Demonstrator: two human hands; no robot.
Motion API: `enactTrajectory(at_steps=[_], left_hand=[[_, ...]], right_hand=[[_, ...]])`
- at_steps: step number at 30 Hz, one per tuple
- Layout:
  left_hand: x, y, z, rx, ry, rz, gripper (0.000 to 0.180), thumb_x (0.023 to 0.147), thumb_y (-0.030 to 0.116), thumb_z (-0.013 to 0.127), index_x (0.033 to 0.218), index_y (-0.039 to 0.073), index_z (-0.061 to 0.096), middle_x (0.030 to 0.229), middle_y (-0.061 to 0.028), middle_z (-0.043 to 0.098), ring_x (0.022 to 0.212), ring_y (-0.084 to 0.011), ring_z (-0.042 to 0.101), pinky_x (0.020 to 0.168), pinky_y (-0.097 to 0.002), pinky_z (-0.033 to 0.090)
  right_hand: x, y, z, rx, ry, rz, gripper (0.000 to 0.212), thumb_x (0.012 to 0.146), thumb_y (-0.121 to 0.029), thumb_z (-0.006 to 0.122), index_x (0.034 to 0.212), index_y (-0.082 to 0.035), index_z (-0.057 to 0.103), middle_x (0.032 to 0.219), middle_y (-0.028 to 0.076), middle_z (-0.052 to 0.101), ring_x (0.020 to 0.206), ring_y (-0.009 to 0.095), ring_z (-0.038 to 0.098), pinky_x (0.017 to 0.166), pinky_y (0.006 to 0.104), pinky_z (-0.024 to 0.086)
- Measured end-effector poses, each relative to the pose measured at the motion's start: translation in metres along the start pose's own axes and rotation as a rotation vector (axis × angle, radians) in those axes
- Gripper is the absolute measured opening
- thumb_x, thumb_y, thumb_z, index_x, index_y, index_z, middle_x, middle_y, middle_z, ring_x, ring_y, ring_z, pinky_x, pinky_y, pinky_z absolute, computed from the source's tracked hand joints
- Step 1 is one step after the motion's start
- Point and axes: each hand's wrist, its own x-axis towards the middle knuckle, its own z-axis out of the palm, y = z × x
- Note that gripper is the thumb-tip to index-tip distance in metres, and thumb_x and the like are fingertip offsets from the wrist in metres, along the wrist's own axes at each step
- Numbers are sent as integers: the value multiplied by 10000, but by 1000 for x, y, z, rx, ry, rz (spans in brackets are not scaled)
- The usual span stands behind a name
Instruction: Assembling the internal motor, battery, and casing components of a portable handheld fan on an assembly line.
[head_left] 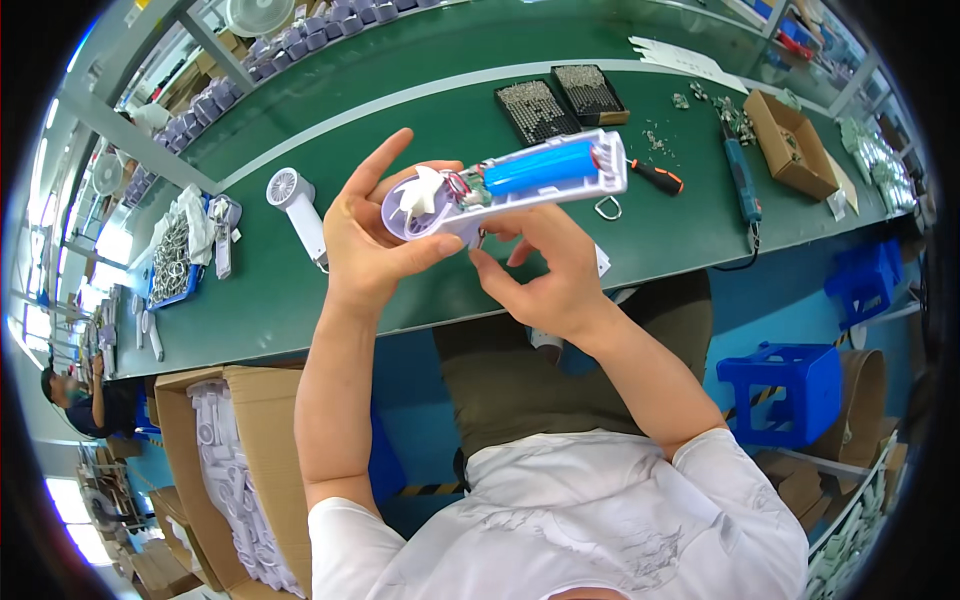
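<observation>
Above the bench I hold an opened handheld fan [560, 205], its pale purple shell lying face up. Inside it sit a white fan blade [420, 192], a small green circuit board with thin wires, and a blue cylindrical battery [540, 168]. Round the fan's head is my left hand [372, 225], thumb on the near rim and fingers behind. Under the shell's near edge my right hand [545, 268] is closed in a pinch, thumb and forefinger together. A small dark bit shows at those fingertips, too small to name.
An assembled fan [298, 215] lies at left, by a blue tray [172, 278] of metal parts. Black screw trays [535, 108], a screwdriver [657, 177], a metal ring [607, 208], a corded electric screwdriver [740, 180] and a cardboard box [790, 148] are to the right. A carton [262, 450] stands below left.
</observation>
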Motion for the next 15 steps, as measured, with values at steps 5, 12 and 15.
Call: enactTrajectory(at_steps=[5, 12, 15], left_hand=[[-9, 5, 1, 191, -25, 106, 1100, 656, 5, 955, 1573, -53, 351, 1292, -247, 692, 1167, -255, 709, 998, -381, 586], [-23, 3, 6, 440, -118, 173, 1079, 671, 43, 959, 1572, -19, 369, 1262, -170, 720, 1143, -212, 713, 984, -340, 576], [-26, -3, 12, 460, -169, 181, 1074, 674, 30, 952, 1575, -16, 369, 1256, -166, 723, 1147, -218, 713, 990, -341, 570]], right_hand=[[-14, 7, -32, -102, 5, -94, 413, 780, -19, 808, 1178, -45, 701, 949, 65, 717, 759, 179, 647, 568, 280, 509], [-5, -41, -107, -221, 241, -326, 182, 778, 143, 667, 943, 71, 691, 786, 117, 621, 672, 194, 552, 587, 286, 433], [29, -76, -108, -345, 11, -330, 204, 714, 89, 773, 905, 23, 741, 787, 100, 637, 690, 196, 573, 606, 288, 450]])
